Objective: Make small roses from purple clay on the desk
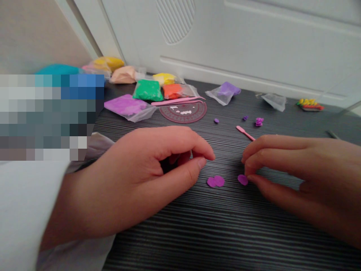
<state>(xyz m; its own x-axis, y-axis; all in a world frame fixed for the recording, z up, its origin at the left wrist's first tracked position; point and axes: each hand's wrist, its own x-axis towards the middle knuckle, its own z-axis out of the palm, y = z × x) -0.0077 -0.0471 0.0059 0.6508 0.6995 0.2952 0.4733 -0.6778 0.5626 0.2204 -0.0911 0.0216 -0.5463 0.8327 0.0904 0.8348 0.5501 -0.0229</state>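
Note:
Two small flat purple clay discs (219,181) lie overlapping on the dark ribbed tabletop (180,241). My left hand (158,165) is just to their left and above the table, its thumb tip against the index finger, with nothing visible between them. To the right, a third purple clay disc (242,180) is at the fingertips of my right hand (293,177), which pinch its right edge. A pink modelling tool (244,132) lies behind the right fingers, partly covered by them.
Bags of coloured clay, including a green one (148,90) and a purple one (126,105), line the back left. Long pink tools (180,101) touch a round patterned mat (183,117) bearing white bits. Purple lumps (259,122) and a yellow-and-red clay piece (310,104) are at right.

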